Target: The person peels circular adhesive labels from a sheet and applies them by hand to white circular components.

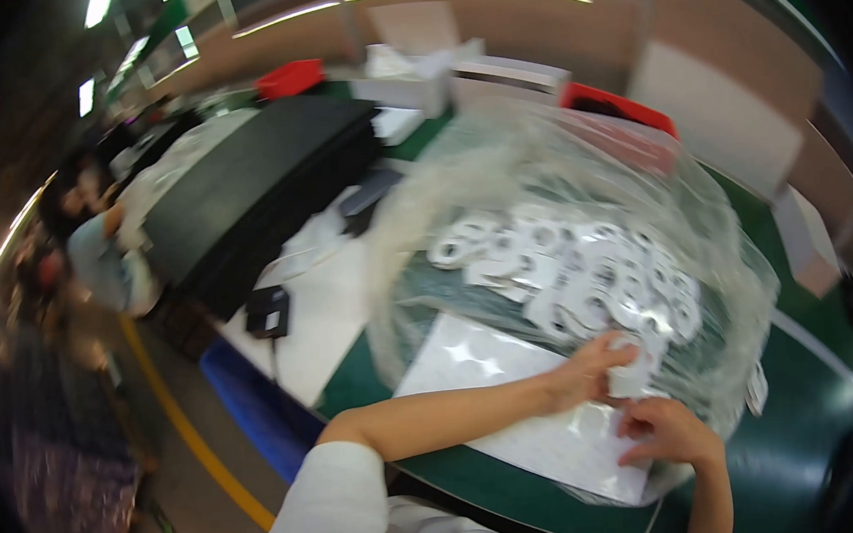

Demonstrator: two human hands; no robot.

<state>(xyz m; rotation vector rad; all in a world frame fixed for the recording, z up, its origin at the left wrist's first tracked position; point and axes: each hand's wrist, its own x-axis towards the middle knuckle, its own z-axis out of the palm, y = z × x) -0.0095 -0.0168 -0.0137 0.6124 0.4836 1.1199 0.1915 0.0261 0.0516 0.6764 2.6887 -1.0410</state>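
My left hand (592, 372) reaches across from the left, its thumb and fingers closed on a white plastic piece (632, 375) at the near edge of a pile. Just below and to the right, my right hand (672, 432) hovers by the corner of a white sheet with shiny patches (502, 361); its fingers are bent but apart, and I see nothing between them. The pile of white pieces with round holes (587, 272) lies on a crumpled clear plastic bag (527, 148), spread over the green table (761, 446).
Left of the bag, a black adapter-like box (268, 313) lies on a white surface beside a large black panel (258, 164). Red bins (292, 79) and a white box (411, 89) stand at the back. A blue bin (257, 405) is low at left. Another person (105, 252) sits far left.
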